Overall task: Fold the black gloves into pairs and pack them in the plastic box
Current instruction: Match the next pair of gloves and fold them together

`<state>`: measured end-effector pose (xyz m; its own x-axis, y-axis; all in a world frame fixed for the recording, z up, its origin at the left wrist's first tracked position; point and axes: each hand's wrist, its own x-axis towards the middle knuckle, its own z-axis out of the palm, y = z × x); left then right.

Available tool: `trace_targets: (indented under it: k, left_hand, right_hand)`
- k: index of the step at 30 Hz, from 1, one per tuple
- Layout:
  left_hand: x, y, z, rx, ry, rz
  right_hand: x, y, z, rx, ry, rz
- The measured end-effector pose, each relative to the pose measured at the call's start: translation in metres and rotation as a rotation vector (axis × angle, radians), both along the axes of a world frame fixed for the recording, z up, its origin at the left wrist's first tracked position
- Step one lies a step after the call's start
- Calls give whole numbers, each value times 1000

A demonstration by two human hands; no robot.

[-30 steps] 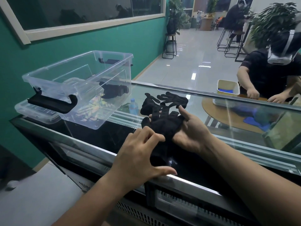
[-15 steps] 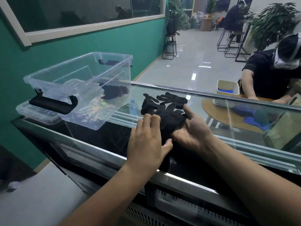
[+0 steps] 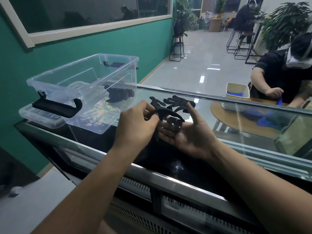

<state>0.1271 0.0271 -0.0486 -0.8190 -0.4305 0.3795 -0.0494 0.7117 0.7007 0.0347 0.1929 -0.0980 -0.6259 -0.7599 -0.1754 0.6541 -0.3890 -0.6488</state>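
Green wall and a glass-topped display counter fill the head view, with a clear plastic box standing on the counter's left end, a folded black pair already lying inside it. Over the glass, the left hand pinches a black glove whose long axis runs left to right, draped across the fingertips of the right hand, which lies palm up and wide open. More black gloves lie just behind, fingers splayed away from the person.
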Motion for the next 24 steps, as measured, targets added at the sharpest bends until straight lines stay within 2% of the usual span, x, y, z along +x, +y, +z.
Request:
trace_targets:
  k: [3, 9, 13, 15, 20, 24]
  left_hand:
    - [-11, -16, 11, 233, -49, -14]
    - [-21, -24, 17, 982, 18, -158]
    - [-24, -17, 7, 1204, 61, -157]
    - [-22, -11, 0, 1197, 40, -174]
    - [-12, -7, -22, 937, -100, -110]
    - [-2, -8, -26, 579, -164, -11]
  right_hand:
    - [3, 0, 0, 57, 14, 0]
    - [9, -2, 2, 64, 6, 32]
    - [12, -1, 2, 76, 68, 117]
    - [13, -1, 1, 82, 74, 139]
    - [12, -3, 9, -16, 35, 98]
    - [4, -1, 3, -4, 17, 61]
